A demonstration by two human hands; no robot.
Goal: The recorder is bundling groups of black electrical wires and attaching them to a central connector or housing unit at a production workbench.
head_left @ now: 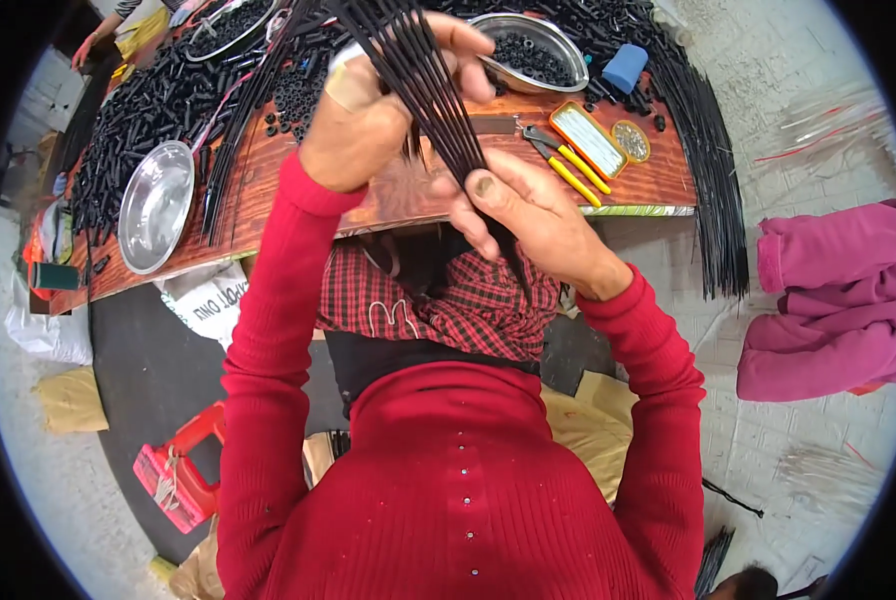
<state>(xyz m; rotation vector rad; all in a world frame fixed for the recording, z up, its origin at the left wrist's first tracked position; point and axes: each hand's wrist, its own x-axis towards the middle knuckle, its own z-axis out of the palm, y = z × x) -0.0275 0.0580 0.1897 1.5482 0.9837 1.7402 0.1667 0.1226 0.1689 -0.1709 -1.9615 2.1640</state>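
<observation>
A bundle of long, thin black rods [438,105] fans out at the top and narrows toward its lower end. My right hand [538,210] grips its lower part, the thumb pressed on the front. Higher up, my left hand [368,115] is curled round the back of the bundle, fingertips showing past its right side; a pale tape wraps part of this hand. The rods' lower tips hang below my right hand, in front of the table edge. Under my hands is the reddish wooden table [388,205].
Heaps of small black parts [148,130] cover the table's left and back. Metal bowls [158,205] stand left and behind my hands. Yellow-handled pliers [573,170], an orange-rimmed tray [590,137] and a blue block [625,68] lie right. More long black strands [713,190] hang over the right edge.
</observation>
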